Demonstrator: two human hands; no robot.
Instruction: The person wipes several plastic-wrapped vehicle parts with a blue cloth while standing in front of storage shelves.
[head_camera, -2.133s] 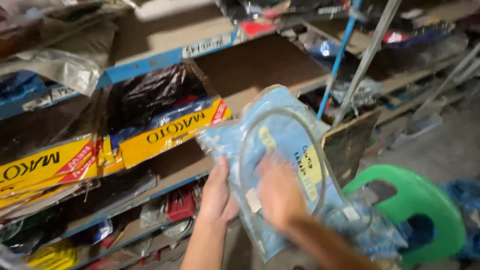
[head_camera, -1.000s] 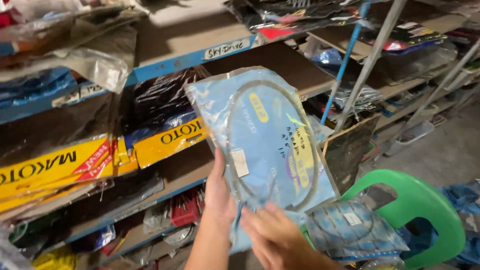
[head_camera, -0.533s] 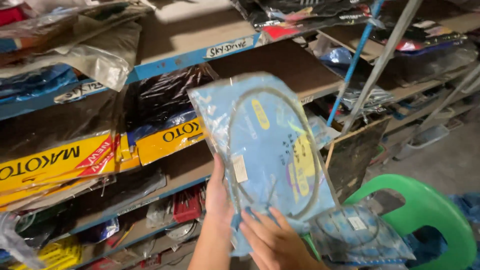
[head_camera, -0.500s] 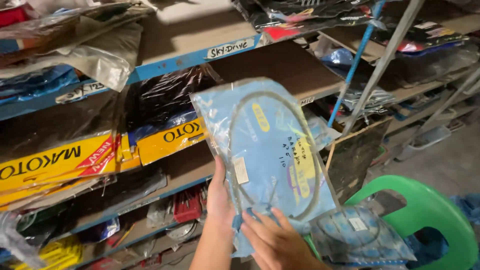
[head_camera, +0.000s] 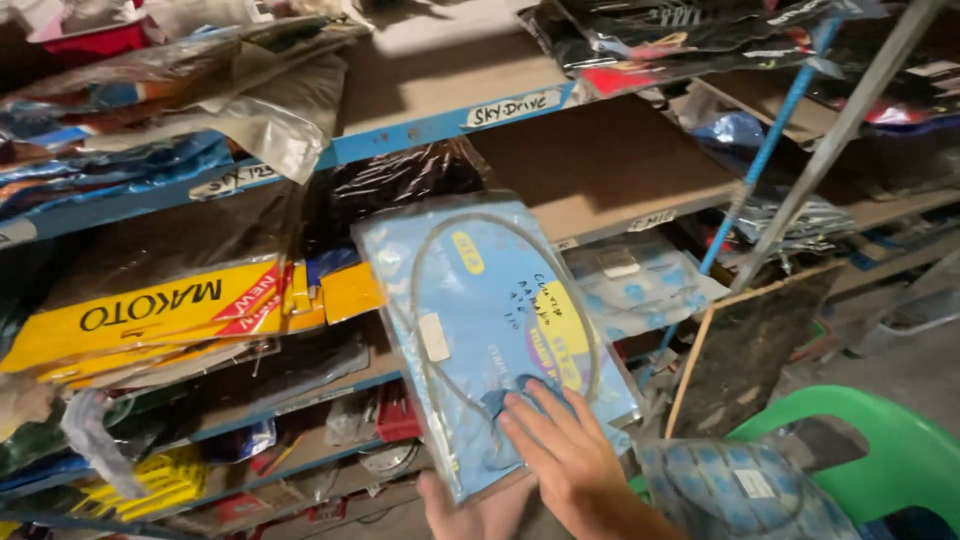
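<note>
Your right hand lies flat, fingers spread, on the lower front of the blue cable packet, tilted upright in front of the shelves. Your left hand props the packet's bottom edge from below; grip mostly hidden, can't tell how closed. Second blue packet sits under your right forearm. Yellow packs stacked on wooden shelf to the left, green plastic chair bottom right, blue pole & grey pole lean across shelves behind.
</note>
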